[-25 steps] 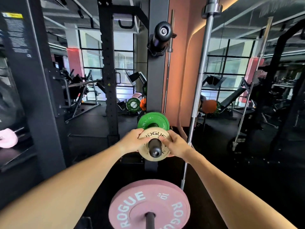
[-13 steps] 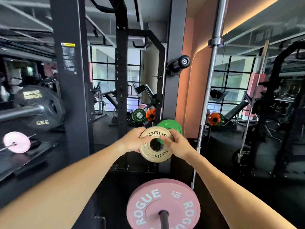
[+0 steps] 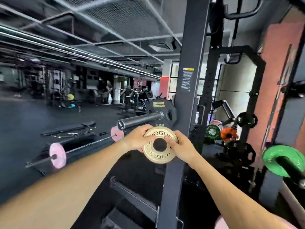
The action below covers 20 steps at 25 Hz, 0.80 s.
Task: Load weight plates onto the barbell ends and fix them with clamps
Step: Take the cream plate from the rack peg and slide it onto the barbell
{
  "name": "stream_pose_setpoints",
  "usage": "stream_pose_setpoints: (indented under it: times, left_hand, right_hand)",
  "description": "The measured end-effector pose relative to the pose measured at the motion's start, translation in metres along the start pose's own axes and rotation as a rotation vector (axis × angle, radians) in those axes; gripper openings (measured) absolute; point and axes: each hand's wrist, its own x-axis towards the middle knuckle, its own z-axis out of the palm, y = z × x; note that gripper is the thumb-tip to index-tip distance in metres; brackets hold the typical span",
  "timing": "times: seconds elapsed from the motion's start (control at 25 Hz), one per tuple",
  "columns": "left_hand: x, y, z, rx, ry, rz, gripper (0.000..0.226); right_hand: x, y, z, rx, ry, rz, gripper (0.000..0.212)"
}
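A small tan Rogue weight plate (image 3: 158, 156) is held in front of me, its face toward the camera. My left hand (image 3: 137, 140) grips its left edge and my right hand (image 3: 182, 148) grips its right edge. Just above it, the bare steel barbell sleeve (image 3: 140, 121) points toward me from the rack, with a black 5 kg plate (image 3: 162, 111) loaded further in. The tan plate sits below the sleeve's end, off the bar. No clamp is visible.
A black rack upright (image 3: 186, 96) stands right behind the plate. A green plate (image 3: 280, 160) hangs on a storage peg at right. A thin bar with two pink plates (image 3: 57, 155) lies low at left, with a bench (image 3: 69, 128) beyond. More plates (image 3: 212, 132) sit behind the rack.
The tan plate came off its storage peg in both hands. My view swung left and up, bringing the barbell sleeve and black plate near; the green plate is now far right.
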Motion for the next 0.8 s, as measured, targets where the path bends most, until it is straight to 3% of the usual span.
stream_pose_setpoints:
  times: [0.2,0.44,0.8]
  left_hand:
    - [-0.034,-0.046,-0.079,-0.007,0.162,-0.093,0.032]
    - [-0.016,-0.077,-0.114,-0.040,0.309,-0.076,0.033]
    - [0.050,-0.105,-0.122,-0.073,0.266,-0.037,0.034]
  right_hand:
    - [0.034,-0.038,0.091,0.040,-0.117,-0.060,0.004]
    - [0.083,-0.046,0.143,0.063,-0.111,-0.085,0.012]
    - [0.139,-0.025,0.151,0.057,-0.043,-0.183,0.013]
